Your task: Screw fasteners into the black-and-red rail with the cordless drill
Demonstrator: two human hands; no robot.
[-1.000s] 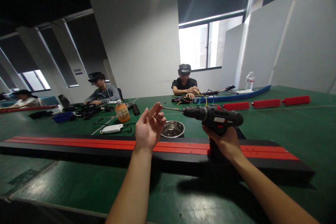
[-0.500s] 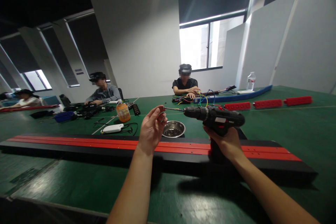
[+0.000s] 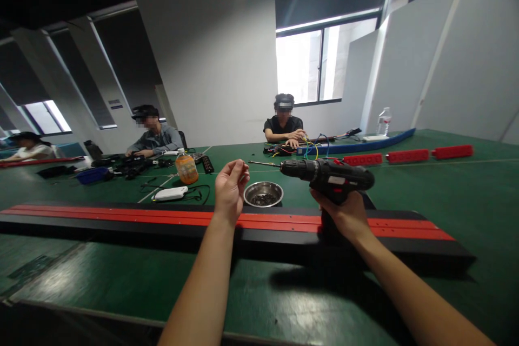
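Note:
My right hand is closed round the handle of a black cordless drill, held level with its nose to the left. A long thin bit sticks out of the chuck. Just left of the bit's tip, my left hand is raised with its fingers pinched together; whatever they hold is too small or hidden to make out. Beneath both hands lies a long black bar with a red strip. Behind it stands a steel bowl with many small dark pieces, probably screws.
On the green table stand an orange bottle and a white device with a cable. Red blocks and a blue strip lie at the right. A co-worker handles wires across the table; others sit farther left.
My left fingers have drawn back from the bit's tip, leaving a small gap and the whole tip in sight. The drill stays nearly level; the view has shifted slightly.

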